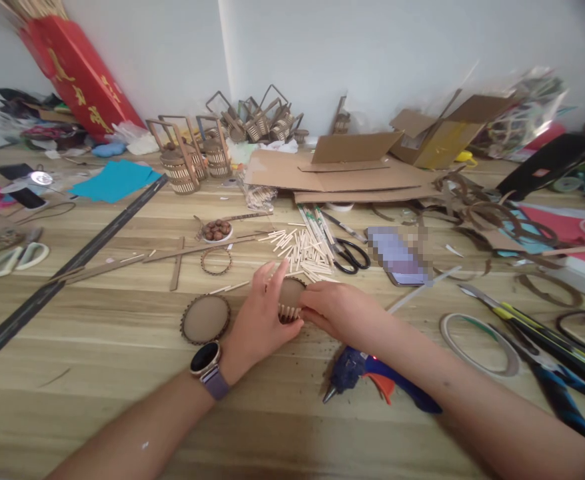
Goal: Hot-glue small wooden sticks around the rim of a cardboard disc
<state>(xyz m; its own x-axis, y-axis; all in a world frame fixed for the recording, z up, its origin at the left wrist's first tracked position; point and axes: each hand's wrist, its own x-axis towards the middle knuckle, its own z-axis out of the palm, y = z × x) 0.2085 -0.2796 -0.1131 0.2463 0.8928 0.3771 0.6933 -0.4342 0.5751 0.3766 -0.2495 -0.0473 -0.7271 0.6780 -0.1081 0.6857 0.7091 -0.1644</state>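
Stick-edged disc [292,291], 1 pc., on counter [137,347]. L hand [257,310]: fingers round disc, holding. R hand [340,310]: at R edge, grip can't tell. Advis.: steady disc, sticks [289,312] upright, evenly spaced.

- Left forearm [147,420] bare, rising from the lower left edge and slanting up to the right
- Left wrist [228,373] nearly in line with the forearm
- Left hand [257,313] bent into a loose grasping curve, its fingers [275,283] raised and its thumb [290,329] stretched across to the right, below them
- Right forearm [452,370] bare, coming in from the lower right and slanting up to the left
- Right hand [340,310] back uppermost, fingers bent leftward, tips close beside the left hand, their exact grip hard to tell
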